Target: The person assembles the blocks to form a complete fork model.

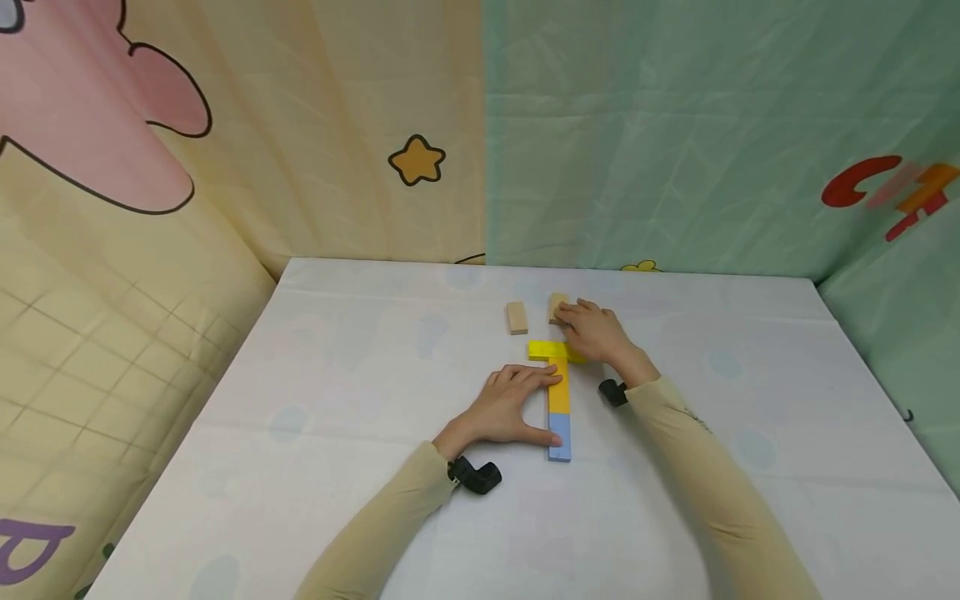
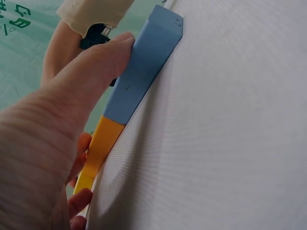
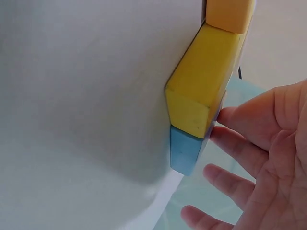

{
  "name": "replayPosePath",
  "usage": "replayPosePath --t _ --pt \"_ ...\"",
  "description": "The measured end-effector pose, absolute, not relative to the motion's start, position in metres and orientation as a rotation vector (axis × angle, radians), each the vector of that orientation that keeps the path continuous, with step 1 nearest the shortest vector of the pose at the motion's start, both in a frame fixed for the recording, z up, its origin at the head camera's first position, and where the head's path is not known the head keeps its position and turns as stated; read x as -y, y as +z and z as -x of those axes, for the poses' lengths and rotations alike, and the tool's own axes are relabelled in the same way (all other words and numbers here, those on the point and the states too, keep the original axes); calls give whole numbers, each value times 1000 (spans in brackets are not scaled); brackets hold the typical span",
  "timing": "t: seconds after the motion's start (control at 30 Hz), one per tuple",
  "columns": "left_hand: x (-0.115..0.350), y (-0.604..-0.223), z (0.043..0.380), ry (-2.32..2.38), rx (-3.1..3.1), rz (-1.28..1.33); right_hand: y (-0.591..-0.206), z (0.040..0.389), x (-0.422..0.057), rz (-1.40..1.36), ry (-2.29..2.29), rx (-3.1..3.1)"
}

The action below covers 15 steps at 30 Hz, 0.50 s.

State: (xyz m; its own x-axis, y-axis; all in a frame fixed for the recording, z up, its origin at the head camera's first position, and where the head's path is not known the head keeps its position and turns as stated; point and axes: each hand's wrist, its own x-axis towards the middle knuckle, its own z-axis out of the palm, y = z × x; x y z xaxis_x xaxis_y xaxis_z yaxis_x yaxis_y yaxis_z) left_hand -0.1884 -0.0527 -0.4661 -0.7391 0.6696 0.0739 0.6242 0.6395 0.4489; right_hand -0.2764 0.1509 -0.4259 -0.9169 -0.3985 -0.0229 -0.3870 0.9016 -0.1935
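In the head view, a yellow block (image 1: 538, 351) lies crosswise above an orange block (image 1: 559, 396). A blue block (image 1: 559, 451) continues the line toward the person. My left hand (image 1: 508, 408) rests along their left side, thumb against the blue block (image 2: 146, 62) and fingertips near the top of the orange one (image 2: 104, 141). My right hand (image 1: 597, 333) reaches past the yellow block, fingertips at a wooden block (image 1: 557, 300). In the right wrist view, thumb and forefinger come together beside a light-blue block face (image 3: 186, 149), beyond the yellow block (image 3: 204, 72).
Another wooden block (image 1: 517, 318) lies to the left of my right hand. A pale cloth covers the table (image 1: 337, 350). Printed curtains (image 1: 645, 125) hang behind its far edge and at the sides. Each wrist carries a small black camera (image 1: 477, 477).
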Motion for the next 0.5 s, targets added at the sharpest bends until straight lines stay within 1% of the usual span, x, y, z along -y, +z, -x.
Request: replayPosePath --t 0.5 --pt "53 -466 188 695 -2747 -1094 -423 263 -153 713 -292 -2963"
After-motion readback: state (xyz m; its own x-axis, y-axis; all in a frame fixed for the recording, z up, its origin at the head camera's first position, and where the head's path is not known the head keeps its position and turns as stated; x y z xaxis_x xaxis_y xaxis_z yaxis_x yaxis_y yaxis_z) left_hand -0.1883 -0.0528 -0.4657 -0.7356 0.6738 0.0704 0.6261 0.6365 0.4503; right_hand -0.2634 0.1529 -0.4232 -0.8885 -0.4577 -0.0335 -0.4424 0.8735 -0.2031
